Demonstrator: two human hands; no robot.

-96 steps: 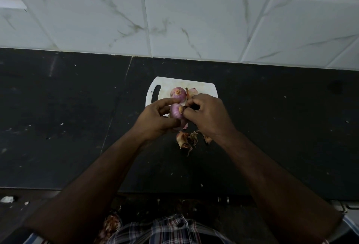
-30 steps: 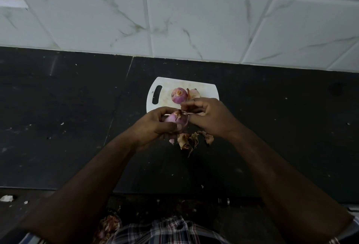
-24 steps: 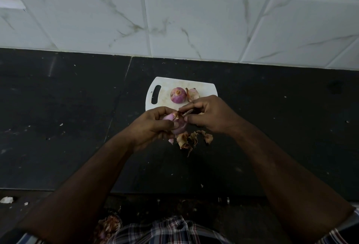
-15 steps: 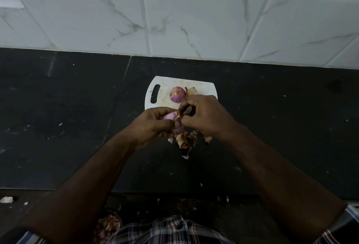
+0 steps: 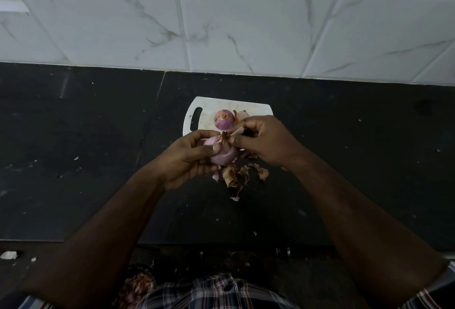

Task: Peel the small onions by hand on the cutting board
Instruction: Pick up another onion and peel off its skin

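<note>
My left hand [image 5: 189,158] grips a small purple onion [image 5: 222,154] just above the near edge of the white cutting board [image 5: 209,109]. My right hand [image 5: 266,142] pinches a strip of dry skin [image 5: 225,136] at the top of that onion. A peeled purple onion [image 5: 223,119] lies on the board, and a second onion [image 5: 241,116] beside it is partly hidden by my right fingers. A pile of brown peels [image 5: 240,173] lies on the dark counter just below my hands.
The black stone counter [image 5: 73,148] runs left and right of the board, with small scraps [image 5: 8,255] at its near left edge. White marbled tiles [image 5: 246,25] form the wall behind. A bag of onions [image 5: 138,289] shows at the bottom near my checked shirt.
My right hand has shifted from the onion's side to its top and pulled skin upward. A small scrap has dropped onto the counter below the peel pile.
</note>
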